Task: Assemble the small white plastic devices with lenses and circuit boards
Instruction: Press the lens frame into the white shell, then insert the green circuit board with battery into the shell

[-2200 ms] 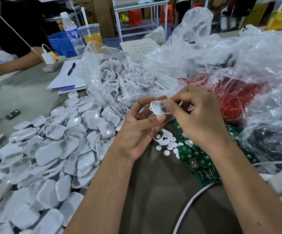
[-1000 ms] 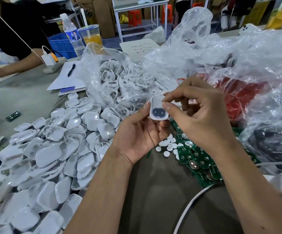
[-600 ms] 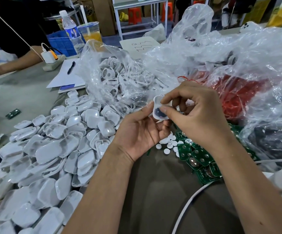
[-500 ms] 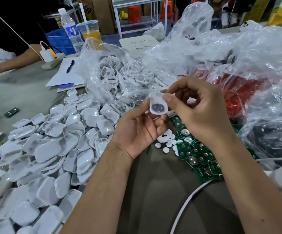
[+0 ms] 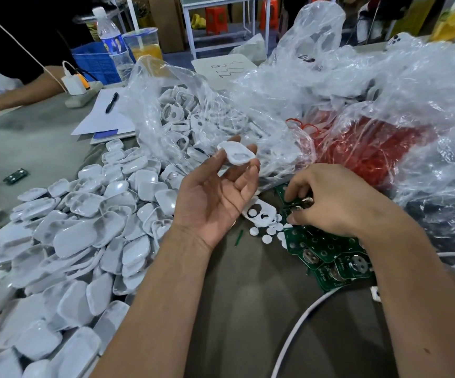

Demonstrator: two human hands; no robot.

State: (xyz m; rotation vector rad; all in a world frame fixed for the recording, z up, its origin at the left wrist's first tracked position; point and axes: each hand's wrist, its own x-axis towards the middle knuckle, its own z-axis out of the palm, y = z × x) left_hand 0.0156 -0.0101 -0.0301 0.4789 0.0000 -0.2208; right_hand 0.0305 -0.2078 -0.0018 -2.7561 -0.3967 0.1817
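Left hand [image 5: 215, 199], palm up, raised above the counter [image 5: 234, 309]: its fingers [image 5: 222, 159] are loosely extended and pinch a white shell [image 5: 237, 156] at their tips. The shell lies nearly flat, hollow side up, long axis running from the left edge toward the right edge of the counter. Right hand [image 5: 335, 199], palm down, low over the boards [image 5: 329, 255] just right of centre: its fingers [image 5: 293, 188] are curled onto the board pile; whether they have hold of a board cannot be told.

Compared with half a second earlier, the right hand has left the shell and dropped to the boards; the left hand alone keeps the shell, which then stood upright showing a dark inset and now lies tilted flat.

Between the hands, on the counter, lie a white faceplate [image 5: 259, 214] with two holes and scattered white discs [image 5: 267, 237]. A heap of white shells [image 5: 84, 241] fills the left half of the counter. Clear bags [image 5: 302, 91] crowd the far side, one holding white rings [image 5: 182, 118], another red cord [image 5: 370, 148]; the bags overhang the far end of the boards. A white cable [image 5: 297, 323] crosses the near right corner.
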